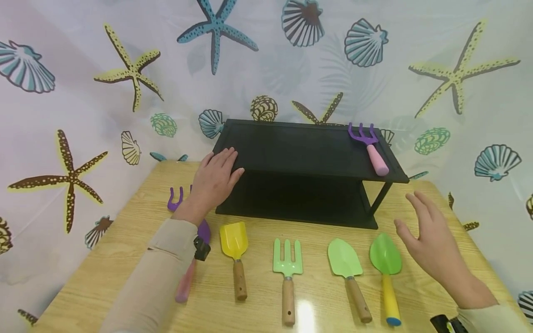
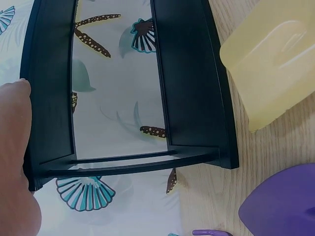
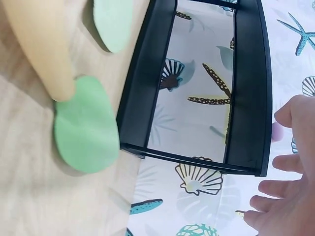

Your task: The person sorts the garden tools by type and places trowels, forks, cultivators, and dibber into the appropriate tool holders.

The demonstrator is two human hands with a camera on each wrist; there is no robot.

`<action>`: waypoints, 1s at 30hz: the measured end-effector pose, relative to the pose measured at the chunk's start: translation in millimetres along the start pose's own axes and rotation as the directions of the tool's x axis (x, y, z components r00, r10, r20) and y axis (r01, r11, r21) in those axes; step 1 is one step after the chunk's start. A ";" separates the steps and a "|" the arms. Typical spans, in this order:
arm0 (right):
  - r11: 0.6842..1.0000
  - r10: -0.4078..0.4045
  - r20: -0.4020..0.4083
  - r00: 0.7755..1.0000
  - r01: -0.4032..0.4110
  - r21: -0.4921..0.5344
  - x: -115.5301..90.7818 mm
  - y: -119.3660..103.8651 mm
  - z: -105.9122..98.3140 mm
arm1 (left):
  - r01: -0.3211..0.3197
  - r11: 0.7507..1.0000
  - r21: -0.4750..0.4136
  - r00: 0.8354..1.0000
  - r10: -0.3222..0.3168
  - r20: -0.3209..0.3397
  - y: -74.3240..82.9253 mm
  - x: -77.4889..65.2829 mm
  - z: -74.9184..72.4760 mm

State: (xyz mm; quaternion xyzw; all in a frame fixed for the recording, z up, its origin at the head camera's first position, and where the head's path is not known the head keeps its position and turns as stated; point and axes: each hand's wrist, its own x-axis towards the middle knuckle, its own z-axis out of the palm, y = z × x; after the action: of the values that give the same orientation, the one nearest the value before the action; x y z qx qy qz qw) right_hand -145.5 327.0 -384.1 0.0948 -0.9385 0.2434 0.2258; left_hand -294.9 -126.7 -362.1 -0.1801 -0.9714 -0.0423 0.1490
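A black two-tier shelf (image 1: 291, 150) stands at the back of the wooden table. My left hand (image 1: 214, 178) rests on the left end of its top board, fingers extended. In the left wrist view, part of that hand (image 2: 17, 162) shows at the shelf's edge. My right hand (image 1: 433, 240) is apart from the shelf, off its right end, with fingers spread and nothing in them; the right wrist view shows the same hand (image 3: 290, 182) empty. On the top board's right end lies a purple hand rake (image 1: 376, 159) with a pink handle.
In front lie a yellow shovel (image 1: 234, 240), a green garden fork (image 1: 288, 263), a pale green trowel (image 1: 344, 259) and a green trowel (image 1: 385, 254) with a yellow handle. Purple tools with a pink handle (image 1: 186, 282) are partly hidden beneath my left arm. A seashell-print cloth (image 1: 291, 83) hangs behind.
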 end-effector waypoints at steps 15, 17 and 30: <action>0.999 0.042 0.125 0.991 -0.040 -0.017 -69.7 -1.9 25.2 | -0.003 1.000 0.002 1.000 0.003 -0.003 0.4 -1.5 -1.2; 0.999 0.041 0.141 0.989 -0.039 -0.017 -78.3 -0.8 29.3 | -0.001 1.000 0.001 1.000 0.001 -0.004 1.0 -1.6 -1.8; 0.994 0.096 0.253 0.963 -0.078 -0.080 -114.9 0.6 55.4 | 0.007 1.000 -0.002 1.000 -0.007 0.005 2.8 -1.7 -1.6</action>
State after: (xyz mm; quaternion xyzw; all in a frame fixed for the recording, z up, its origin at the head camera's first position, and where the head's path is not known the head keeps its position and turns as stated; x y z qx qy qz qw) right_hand -65.5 307.7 -481.6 0.0761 -0.9710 0.2059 0.0945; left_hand -291.9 -125.0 -361.0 -0.1768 -0.9724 -0.0435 0.1460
